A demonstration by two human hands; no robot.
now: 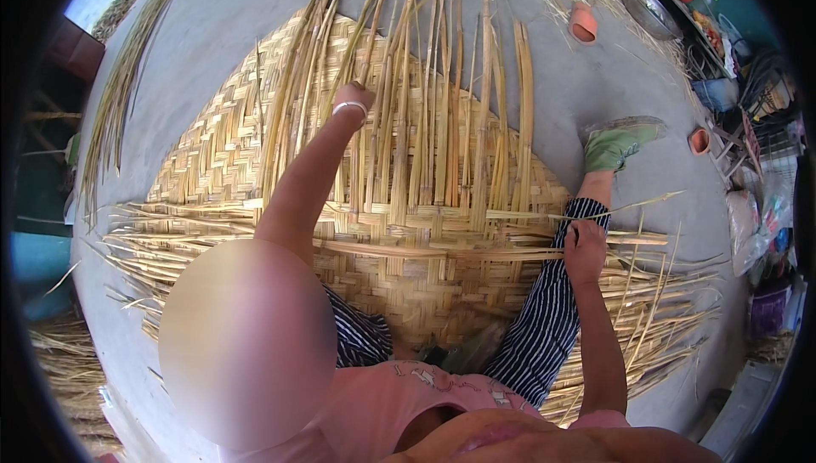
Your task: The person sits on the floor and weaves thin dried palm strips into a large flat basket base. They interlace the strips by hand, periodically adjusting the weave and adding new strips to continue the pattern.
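A large woven mat [212, 136] of flat, straw-coloured reed strips lies under and in front of me. Loose lengthwise strips [446, 149] run away from me over its far half, some rising past its edge. My left hand [354, 96], with a white bracelet at the wrist, reaches far forward and is closed on some of these strips. Across the mat, nearer to me, runs a band of crosswise strips [442, 253]. At its right end my right hand [585, 249] is closed on the strips, above my striped trouser leg. The fingertips of both hands are partly hidden.
Unwoven strip ends [654, 310] fan out at the right and left sides. My green shoe [625, 142] rests on the grey floor beyond the mat. An orange clay pot [583, 23] and a metal basin [650, 8] stand at the far right. More reeds [127, 81] lie far left.
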